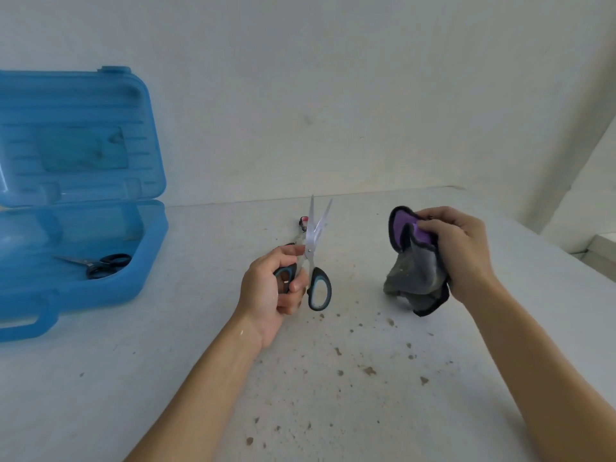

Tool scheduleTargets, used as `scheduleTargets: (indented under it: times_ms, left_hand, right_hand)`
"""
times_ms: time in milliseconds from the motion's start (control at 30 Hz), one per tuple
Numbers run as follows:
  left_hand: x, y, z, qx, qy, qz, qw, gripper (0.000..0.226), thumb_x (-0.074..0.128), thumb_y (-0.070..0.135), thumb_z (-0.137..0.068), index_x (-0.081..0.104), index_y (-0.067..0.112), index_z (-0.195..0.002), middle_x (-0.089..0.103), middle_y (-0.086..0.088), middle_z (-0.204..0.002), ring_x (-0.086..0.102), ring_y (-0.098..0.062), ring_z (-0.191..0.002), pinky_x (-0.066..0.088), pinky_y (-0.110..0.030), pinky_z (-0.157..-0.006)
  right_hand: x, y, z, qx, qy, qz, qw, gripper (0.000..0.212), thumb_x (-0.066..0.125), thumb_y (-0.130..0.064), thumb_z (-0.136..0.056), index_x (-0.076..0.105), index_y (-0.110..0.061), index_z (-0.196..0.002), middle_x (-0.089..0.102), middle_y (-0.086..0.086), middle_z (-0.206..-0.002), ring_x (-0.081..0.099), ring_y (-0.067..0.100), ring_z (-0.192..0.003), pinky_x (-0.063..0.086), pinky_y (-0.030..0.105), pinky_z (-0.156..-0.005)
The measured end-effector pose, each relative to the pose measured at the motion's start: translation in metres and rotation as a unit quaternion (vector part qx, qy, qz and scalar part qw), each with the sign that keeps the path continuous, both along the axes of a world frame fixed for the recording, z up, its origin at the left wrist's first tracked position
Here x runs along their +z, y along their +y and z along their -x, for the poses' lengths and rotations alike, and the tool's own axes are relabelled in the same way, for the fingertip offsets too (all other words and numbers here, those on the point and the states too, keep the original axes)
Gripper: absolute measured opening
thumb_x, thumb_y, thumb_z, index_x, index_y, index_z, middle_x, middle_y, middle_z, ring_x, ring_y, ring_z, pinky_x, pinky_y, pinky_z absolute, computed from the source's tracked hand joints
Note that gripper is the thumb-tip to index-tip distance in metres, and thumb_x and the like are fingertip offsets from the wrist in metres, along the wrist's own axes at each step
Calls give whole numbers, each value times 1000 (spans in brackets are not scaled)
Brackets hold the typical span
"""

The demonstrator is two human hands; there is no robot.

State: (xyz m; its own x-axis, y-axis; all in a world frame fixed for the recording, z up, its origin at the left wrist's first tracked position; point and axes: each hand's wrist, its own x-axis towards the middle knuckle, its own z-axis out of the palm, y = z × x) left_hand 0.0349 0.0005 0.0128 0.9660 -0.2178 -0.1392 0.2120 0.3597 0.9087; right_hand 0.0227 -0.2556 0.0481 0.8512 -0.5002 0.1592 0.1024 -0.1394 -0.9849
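Scissors point upward over the desk, blades parted, our left hand curled round them low down; our right hand clutches the cloth. Wiping carelessly, we might cut ourselves.

A blue plastic box sits open at the left on the white table, its lid standing up. Small black scissors lie inside it. Brown specks dot the table.
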Motion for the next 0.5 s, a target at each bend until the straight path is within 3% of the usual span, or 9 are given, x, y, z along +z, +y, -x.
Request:
scheduleTargets:
  times_ms: [167, 233, 333, 400, 500]
  left_hand:
    - [1, 2, 0, -6, 5, 33, 999, 28, 39, 13, -95, 67, 16, -90, 39, -4, -56, 20, -10, -36, 8, -27, -48]
    - [1, 3, 0, -8, 2, 39, 999, 25, 40, 13, -95, 65, 15, -92, 41, -5, -57, 20, -10, -37, 9, -28, -49]
    - [-2, 3, -3, -12, -18, 39, 999, 22, 39, 13, -98, 60, 12, -100, 45, -7, -60, 24, -12, -39, 12, -27, -46]
    - [-2, 3, -4, -8, -36, 33, 999, 21, 39, 13, -99, 58, 10, -107, 50, -10, -63, 31, -16, -42, 16, -27, -45]
    - [1, 3, -1, -9, -55, 36, 998, 24, 41, 11, -99, 64, 12, -106, 55, -12, -67, 40, -20, -47, 21, -26, -45]
  right_hand:
    - [-4, 3, -3, 110, 89, -39, 989, 20, 57, 2, -94, 73, -5, -87, 72, 10, -76, 70, 21, -67, 57, 27, -58]
    - [-10, 7, -2, 144, 120, 20, 982, 17, 60, 1, -96, 72, -6, -86, 71, 10, -77, 71, 14, -63, 55, 23, -53]
    - [-23, 11, -5, 136, 128, 202, 961, 6, 73, -18, -91, 76, -20, -96, 76, -3, -90, 73, 14, -89, 56, 26, -76]
    - [-19, 15, -2, 65, 74, 315, 944, 15, 76, -27, -88, 74, -28, -103, 71, -16, -99, 66, 7, -97, 50, 24, -84]
    - [0, 27, 12, -50, -117, 333, 934, 16, 70, -15, -92, 74, -28, -101, 66, -26, -96, 61, 0, -93, 44, 17, -85]
